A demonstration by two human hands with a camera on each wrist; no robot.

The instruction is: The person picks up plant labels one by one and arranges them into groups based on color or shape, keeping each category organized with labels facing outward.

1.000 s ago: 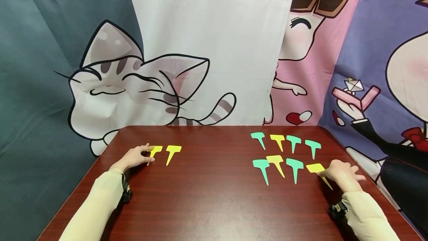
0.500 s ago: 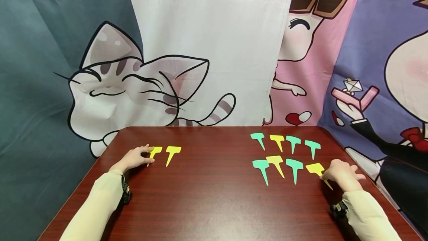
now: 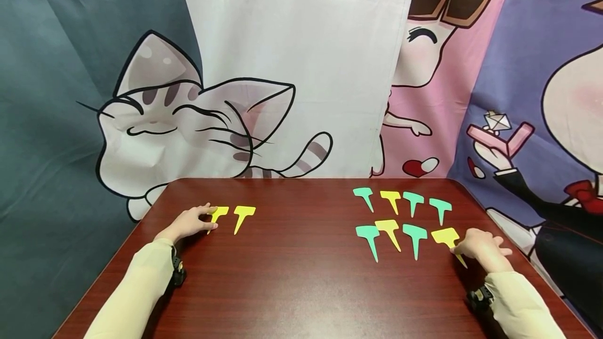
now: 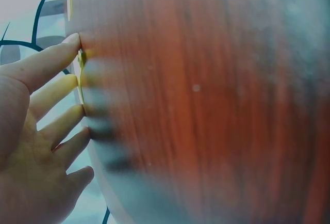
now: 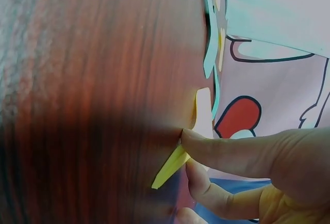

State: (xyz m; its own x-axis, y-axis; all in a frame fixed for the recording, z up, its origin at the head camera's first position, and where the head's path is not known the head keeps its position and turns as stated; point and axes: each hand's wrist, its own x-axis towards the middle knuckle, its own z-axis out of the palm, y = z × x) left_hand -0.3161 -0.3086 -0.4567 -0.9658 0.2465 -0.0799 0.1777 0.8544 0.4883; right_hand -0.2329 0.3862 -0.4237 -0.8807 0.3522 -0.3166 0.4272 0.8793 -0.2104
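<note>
In the head view several flat T-shaped plant labels lie on the table. At the left my left hand (image 3: 188, 222) touches a yellow plant label (image 3: 220, 212) with straight, spread fingers, partly covering it. A second yellow label (image 3: 244, 213) lies just right of it. My right hand (image 3: 483, 248) pinches the stem of another yellow plant label (image 3: 444, 235), at the front right of the right-hand group. The right wrist view shows the thumb (image 5: 227, 154) across this label's stem (image 5: 170, 170), with the index finger behind it and the narrow tip sticking out.
Right-hand labels stand in two rough rows: green ones (image 3: 415, 232) (image 3: 440, 205) mixed with yellow ones (image 3: 390, 195) (image 3: 386, 225). The dark red-brown wooden table (image 3: 301, 276) ends at a cartoon-printed cloth (image 3: 301, 67). Each wrist carries a small black camera (image 3: 178, 271).
My right fingers have slid from the label's head down onto its stem, and the label has turned slightly. The left hand and the other labels have stayed put.
</note>
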